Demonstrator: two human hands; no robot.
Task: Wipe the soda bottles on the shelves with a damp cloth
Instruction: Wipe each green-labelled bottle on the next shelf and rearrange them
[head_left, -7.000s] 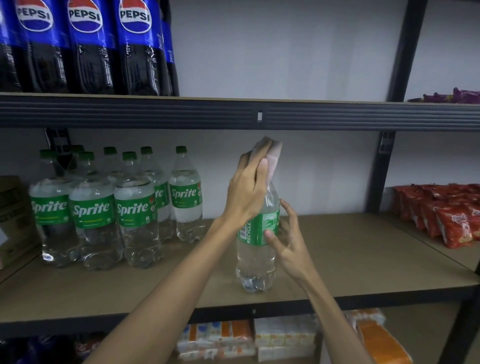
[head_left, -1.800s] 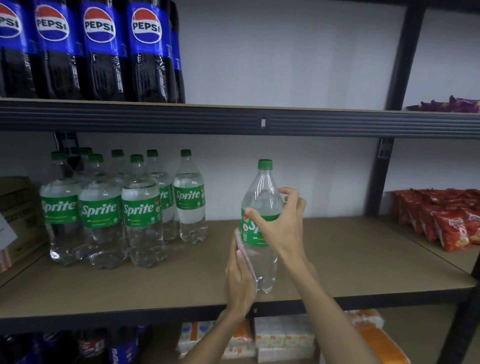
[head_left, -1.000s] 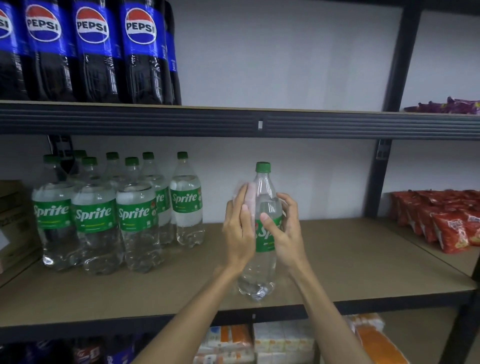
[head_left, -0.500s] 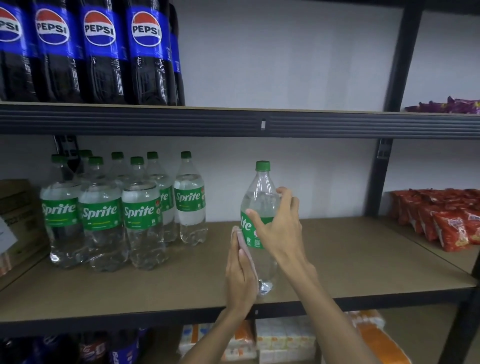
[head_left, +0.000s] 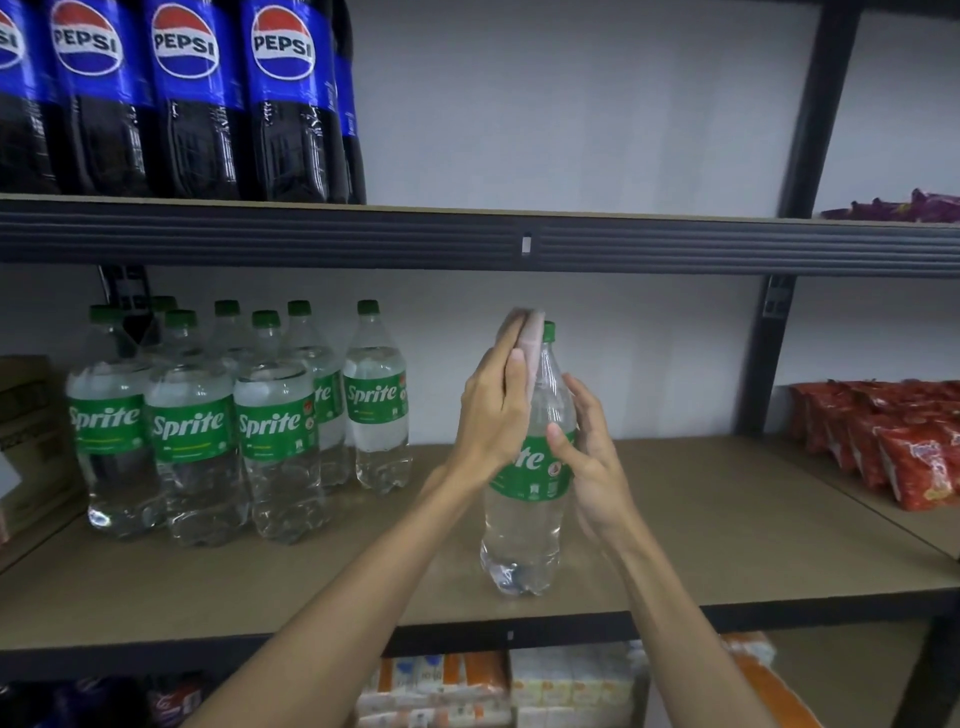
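A clear Sprite bottle (head_left: 522, 540) with a green label and green cap stands upright near the front edge of the middle shelf (head_left: 727, 519). My left hand (head_left: 491, 410) presses a pale pink cloth (head_left: 532, 338) with straight fingers against the left side of the bottle's neck, just below the cap. My right hand (head_left: 597, 467) grips the bottle at its label, thumb in front and fingers round the back. Several more Sprite bottles (head_left: 192, 431) stand grouped at the left of the same shelf.
Pepsi bottles (head_left: 280, 104) line the upper shelf at the left. Red snack packs (head_left: 909, 457) lie to the right beyond a black upright post (head_left: 763, 364). A cardboard box (head_left: 26, 415) sits at the far left. Packaged goods (head_left: 519, 686) fill the shelf below.
My left hand has slid the cloth up from the bottle's lower body to its neck. My right hand still holds the bottle, now lower on the label.
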